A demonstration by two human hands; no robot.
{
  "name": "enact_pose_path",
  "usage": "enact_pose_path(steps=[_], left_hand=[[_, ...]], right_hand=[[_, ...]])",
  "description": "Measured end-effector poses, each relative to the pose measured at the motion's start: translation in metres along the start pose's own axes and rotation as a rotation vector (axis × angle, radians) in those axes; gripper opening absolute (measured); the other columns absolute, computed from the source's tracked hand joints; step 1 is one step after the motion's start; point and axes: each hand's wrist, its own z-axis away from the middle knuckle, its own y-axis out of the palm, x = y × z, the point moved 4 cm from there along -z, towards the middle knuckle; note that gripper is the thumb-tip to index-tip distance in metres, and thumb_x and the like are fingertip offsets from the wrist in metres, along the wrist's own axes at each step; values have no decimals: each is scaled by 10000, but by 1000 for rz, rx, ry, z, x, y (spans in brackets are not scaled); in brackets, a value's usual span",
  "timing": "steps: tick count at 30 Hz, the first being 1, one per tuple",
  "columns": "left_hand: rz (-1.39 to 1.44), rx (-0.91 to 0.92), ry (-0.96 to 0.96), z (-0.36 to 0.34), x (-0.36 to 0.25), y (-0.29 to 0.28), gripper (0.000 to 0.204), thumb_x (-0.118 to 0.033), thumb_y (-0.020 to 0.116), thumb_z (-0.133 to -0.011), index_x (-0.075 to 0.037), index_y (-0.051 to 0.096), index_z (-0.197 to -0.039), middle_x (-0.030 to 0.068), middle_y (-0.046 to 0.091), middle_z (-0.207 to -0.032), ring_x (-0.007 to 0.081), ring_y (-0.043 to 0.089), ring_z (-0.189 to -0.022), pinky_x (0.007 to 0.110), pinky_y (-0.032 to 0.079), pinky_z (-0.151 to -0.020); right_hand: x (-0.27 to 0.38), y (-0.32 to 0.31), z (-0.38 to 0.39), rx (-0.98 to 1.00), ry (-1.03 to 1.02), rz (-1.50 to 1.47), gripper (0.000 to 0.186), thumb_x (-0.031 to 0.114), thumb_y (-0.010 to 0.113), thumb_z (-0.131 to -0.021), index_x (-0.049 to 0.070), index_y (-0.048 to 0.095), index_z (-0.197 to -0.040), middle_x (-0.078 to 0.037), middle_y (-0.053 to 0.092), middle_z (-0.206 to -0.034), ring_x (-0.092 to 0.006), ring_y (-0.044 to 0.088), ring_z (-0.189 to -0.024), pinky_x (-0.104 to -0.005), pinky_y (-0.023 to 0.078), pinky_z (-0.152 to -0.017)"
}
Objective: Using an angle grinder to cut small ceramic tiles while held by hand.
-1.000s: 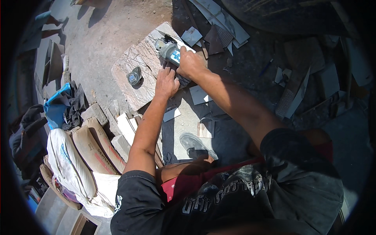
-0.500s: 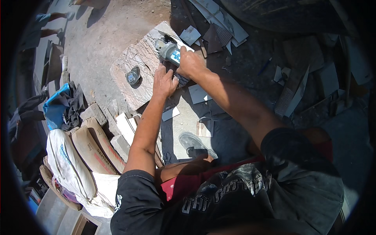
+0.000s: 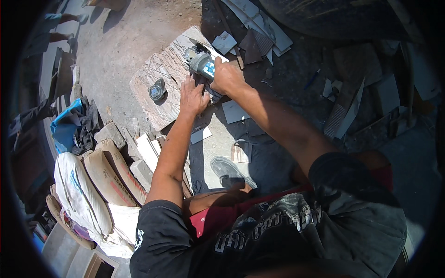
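My right hand (image 3: 225, 75) grips a grey and blue angle grinder (image 3: 200, 61) whose disc end rests on a pale stone slab (image 3: 160, 85) lying on the ground. My left hand (image 3: 192, 97) presses flat, fingers spread, on the slab's near edge just beside the grinder. A small round grey object (image 3: 157, 90), like a tape measure, sits on the slab to the left of my left hand. My foot in a grey shoe (image 3: 228, 170) is planted below the slab.
Cut tile pieces (image 3: 248, 39) and offcuts lie scattered beyond and to the right of the slab. Stacked cement sacks (image 3: 92, 185) and a blue bag (image 3: 65, 127) stand at the left. Narrow tile strips (image 3: 147, 150) lie beside my left forearm. Another person's leg (image 3: 60, 18) shows at the top left.
Both hands and the grinder have stayed on the slab with only a slight shift. Someone at the far left edge has moved.
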Motion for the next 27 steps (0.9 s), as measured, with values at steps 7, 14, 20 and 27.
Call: enact_pose_path(steps=[7, 14, 20, 27], left_hand=[[46, 19, 4, -1, -1, -1, 550, -354, 548, -858, -18, 628, -1286, 323, 364, -1499, 458, 249, -1470, 594, 200, -1194], [3, -47, 27, 1, 4, 2, 614, -346, 581, -850, -94, 543, -1409, 252, 368, -1534, 413, 260, -1479, 562, 190, -1210], [-10, -28, 56, 2, 10, 0, 576, -364, 597, -845, -64, 574, -1336, 237, 385, -1530, 391, 260, -1486, 556, 196, -1207], [403, -235, 72, -5, 40, -12, 614, -137, 619, -814, -58, 466, -1404, 212, 407, -1524, 412, 377, -1415, 491, 320, -1171]], right_hand=[[-2, -3, 3, 39, 16, -6, 561, 162, 757, -729, -43, 473, -1168, -293, 701, -982, -430, 704, -956, -464, 570, -853], [0, -6, 7, 53, 13, -22, 556, 162, 749, -741, -37, 466, -1177, -294, 700, -1001, -429, 701, -975, -465, 569, -861], [-3, -5, 6, 78, 42, -22, 555, 163, 749, -747, -32, 468, -1183, -286, 701, -1012, -424, 700, -981, -466, 568, -860], [-2, -6, 6, 46, 28, -20, 540, 142, 762, -728, -34, 492, -1162, -282, 699, -999, -415, 699, -984, -458, 565, -857]])
